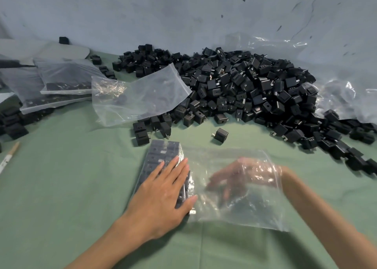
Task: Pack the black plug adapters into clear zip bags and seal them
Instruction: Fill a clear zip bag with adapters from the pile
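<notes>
A clear zip bag (253,205) lies on the green cloth in front of me. Rows of black plug adapters (161,156) fill its left end. My left hand (165,191) lies flat on top of those rows, fingers straight, pressing on them through the plastic. My right hand (238,177) is inside the bag through its right opening, blurred, fingers spread; whether it holds an adapter is hidden by the plastic. A large heap of loose black adapters (244,89) covers the table behind.
An empty clear bag (140,97) lies against the heap's left side. Filled bags (61,78) are stacked at far left, with loose adapters (12,121) below them. A single adapter (220,135) sits alone. A pencil-like stick (9,156) lies at the left edge. Crumpled plastic sheet (336,85) at right.
</notes>
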Demonstrator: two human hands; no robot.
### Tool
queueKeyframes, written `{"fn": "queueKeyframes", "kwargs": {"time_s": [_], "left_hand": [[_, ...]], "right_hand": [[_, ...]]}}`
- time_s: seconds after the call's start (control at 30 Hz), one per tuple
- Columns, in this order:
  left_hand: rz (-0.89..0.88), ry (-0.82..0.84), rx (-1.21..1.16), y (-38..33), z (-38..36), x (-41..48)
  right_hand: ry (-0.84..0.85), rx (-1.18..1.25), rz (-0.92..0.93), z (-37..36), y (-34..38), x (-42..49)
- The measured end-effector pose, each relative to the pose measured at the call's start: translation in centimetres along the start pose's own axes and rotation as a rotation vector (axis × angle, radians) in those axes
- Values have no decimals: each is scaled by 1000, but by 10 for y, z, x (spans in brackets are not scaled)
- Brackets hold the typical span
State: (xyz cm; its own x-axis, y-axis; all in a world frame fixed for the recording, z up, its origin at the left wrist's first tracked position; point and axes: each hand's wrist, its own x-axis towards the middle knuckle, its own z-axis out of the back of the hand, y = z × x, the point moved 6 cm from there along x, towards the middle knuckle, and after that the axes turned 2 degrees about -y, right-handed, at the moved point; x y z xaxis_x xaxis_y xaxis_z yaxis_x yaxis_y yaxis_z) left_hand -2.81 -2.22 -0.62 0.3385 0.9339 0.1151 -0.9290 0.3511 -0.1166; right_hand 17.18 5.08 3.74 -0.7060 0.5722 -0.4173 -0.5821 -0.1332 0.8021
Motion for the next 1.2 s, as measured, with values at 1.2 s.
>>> {"fn": "queueKeyframes", "kwargs": {"time_s": [1.2], "left_hand": [[-20,-27,-37,1,1,-1]], "right_hand": [[-463,306,324,-16,-15,12]]}}
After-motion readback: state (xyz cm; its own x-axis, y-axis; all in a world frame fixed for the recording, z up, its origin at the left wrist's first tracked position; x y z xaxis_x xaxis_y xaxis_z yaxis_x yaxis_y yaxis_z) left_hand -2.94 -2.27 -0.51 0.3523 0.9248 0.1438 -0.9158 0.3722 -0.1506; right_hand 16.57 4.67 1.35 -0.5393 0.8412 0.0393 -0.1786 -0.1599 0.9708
